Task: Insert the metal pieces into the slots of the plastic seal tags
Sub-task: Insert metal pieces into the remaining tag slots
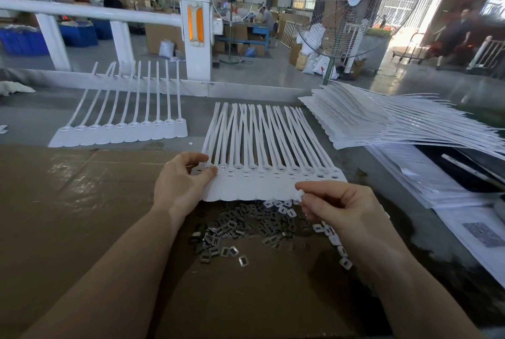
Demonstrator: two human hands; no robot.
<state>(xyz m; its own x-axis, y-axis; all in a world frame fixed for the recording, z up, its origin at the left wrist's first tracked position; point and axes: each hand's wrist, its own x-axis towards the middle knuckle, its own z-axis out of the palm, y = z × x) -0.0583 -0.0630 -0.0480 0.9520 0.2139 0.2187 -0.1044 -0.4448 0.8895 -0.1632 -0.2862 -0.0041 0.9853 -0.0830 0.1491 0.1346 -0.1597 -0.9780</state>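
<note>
Nearest to me, a loose heap of small metal pieces (pixel 235 229) lies on the flattened cardboard (pixel 68 202) that covers the worktop (pixel 382 174), spread between my two forearms. My right hand (pixel 338 210) hovers over the right side of that heap, thumb and forefinger pinched on one small pale piece, which sits just at the lower right corner of the strip of plastic seal tags (pixel 262 182). My left hand (pixel 183 182) grips the left end of that strip, thumb on top by the first slots and fingers curled underneath. The strip lies flat, its joined flags toward me overlapping the far edge of the heap, its long tails fanning away and crossing one another. One slot near my left thumb shows a shiny insert; the others to the right look dark. Farther left, a second strip (pixel 120 125) rests on the bare worktop, tails pointing away. To the far right sits a tall stack of strips (pixel 369 120), tails splayed rightward over some printed sheets (pixel 464 226). Beyond the worktop stand a white post (pixel 195 29) and a pedestal fan (pixel 355 2).
</note>
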